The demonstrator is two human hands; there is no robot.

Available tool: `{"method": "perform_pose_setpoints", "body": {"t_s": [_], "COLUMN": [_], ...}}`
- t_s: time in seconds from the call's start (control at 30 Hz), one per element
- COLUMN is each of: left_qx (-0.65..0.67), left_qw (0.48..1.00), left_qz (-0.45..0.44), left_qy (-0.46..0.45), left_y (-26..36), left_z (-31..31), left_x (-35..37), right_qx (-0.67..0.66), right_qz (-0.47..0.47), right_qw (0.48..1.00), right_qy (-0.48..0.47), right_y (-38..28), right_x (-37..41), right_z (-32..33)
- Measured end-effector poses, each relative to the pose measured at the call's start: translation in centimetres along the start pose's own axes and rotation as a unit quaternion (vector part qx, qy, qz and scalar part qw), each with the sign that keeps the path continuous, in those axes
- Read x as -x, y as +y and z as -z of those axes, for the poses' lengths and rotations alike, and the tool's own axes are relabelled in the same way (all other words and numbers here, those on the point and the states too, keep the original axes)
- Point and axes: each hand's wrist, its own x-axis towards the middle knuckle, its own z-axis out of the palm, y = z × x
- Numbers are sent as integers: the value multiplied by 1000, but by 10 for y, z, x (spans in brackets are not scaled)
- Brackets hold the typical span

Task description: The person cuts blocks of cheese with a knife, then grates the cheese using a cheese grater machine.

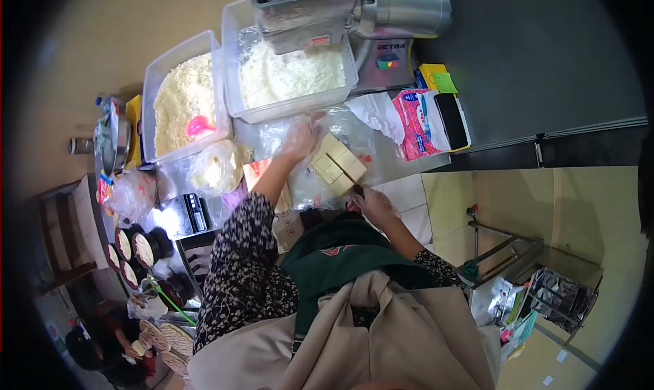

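Note:
Pale yellow cheese blocks [338, 160], cut into several pieces, lie on clear plastic [272, 136] on the counter in front of me. My left hand [300, 138], in a thin clear glove, is just to the left of the cheese over the plastic; its fingers are smeared by motion. At the near right corner of the cheese is my right hand [375, 207], also gloved. Its fingers are closed round a dark handle [356, 191], and the rest of that tool is hidden.
Beyond the cheese stands a metal grating machine [392, 49] with its hopper over a bin of white shreds [293, 73]. A second bin [180, 97] holds yellowish crumbs and a pink scoop [199, 126]. A tissue pack [413, 128] and phone [447, 121] lie right. Another person [102, 349] works lower left.

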Motion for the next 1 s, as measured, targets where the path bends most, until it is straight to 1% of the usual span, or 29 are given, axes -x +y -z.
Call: {"method": "perform_pose_setpoints", "body": {"t_s": [0.07, 0.1, 0.17, 0.23, 0.3, 0.33, 0.37, 0.4, 0.43, 0.47, 0.5, 0.53, 0.57, 0.6, 0.63, 0.67, 0.7, 0.77, 0.8, 0.83, 0.9, 0.93, 0.97, 1.0], "left_qx": [-75, 8, 32, 51, 66, -29, -123, -123, -98, -73, -74, -50, -24, -24, -17, -11, -15, -58, -45, -43, 3, 35, 71, 81], "left_qw": [984, 981, 968, 963, 958, 962, 957, 956, 964, 971, 969, 980, 988, 985, 987, 989, 987, 995, 994, 993, 990, 985, 977, 972], "left_qz": [-12, -28, -33, -47, -61, -72, -81, -75, -61, -48, -42, -9, 23, 32, 38, 42, 46, 59, 41, 49, 99, 121, 149, 154], "left_qy": [162, 193, 247, 262, 274, 262, 248, 257, 239, 222, 232, 192, 153, 167, 155, 144, 154, 61, 87, 99, 96, 114, 138, 157], "left_y": [14, 19, 6, 1, -2, -2, -2, -1, 1, 2, 7, 17, 25, 23, 16, 9, 7, 0, -2, -2, -3, 0, 3, 4], "left_z": [-27, -34, -58, -73, -79, -81, -82, -82, -79, -74, -65, -54, -44, -40, -40, -37, -30, -15, -11, -9, -3, 0, 1, 2], "left_x": [44, 58, 61, 68, 66, 63, 60, 57, 52, 46, 46, 48, 50, 45, 39, 33, 29, 26, 27, 24, 31, 38, 44, 50], "right_qx": [59, 65, 79, 101, 128, 132, 154, 174, 176, 200, 224, 254, 256, 269, 280, 276, 273, 252, 289, 291, 237, 251, 246, 174], "right_qz": [-17, -7, -27, -15, 67, 75, 38, 2, 11, 35, 60, 69, 85, 123, 158, 118, 129, 162, 151, 165, 185, 173, 201, 146], "right_qw": [998, 997, 996, 995, 982, 981, 980, 978, 978, 972, 966, 960, 958, 948, 936, 946, 946, 951, 944, 941, 954, 952, 947, 969], "right_qy": [-29, -28, -21, -11, 121, 119, 118, 116, 114, 116, 116, 99, 95, 121, 146, 120, 121, 75, 51, 49, -2, -21, -35, -93], "right_y": [-8, -16, -40, -49, -47, -42, -37, -33, -24, -12, -2, 5, 11, 17, 23, 27, 22, 7, 6, 7, 1, -8, 4, -11], "right_x": [-2, 1, 13, 23, 28, 25, 21, 17, 9, -3, -15, -25, -35, -44, -51, -60, -62, -61, -63, -66, -70, -71, -85, -89], "right_z": [2, 6, 24, 41, 60, 70, 81, 90, 94, 94, 92, 90, 87, 82, 76, 68, 70, 83, 85, 91, 109, 120, 124, 139]}}
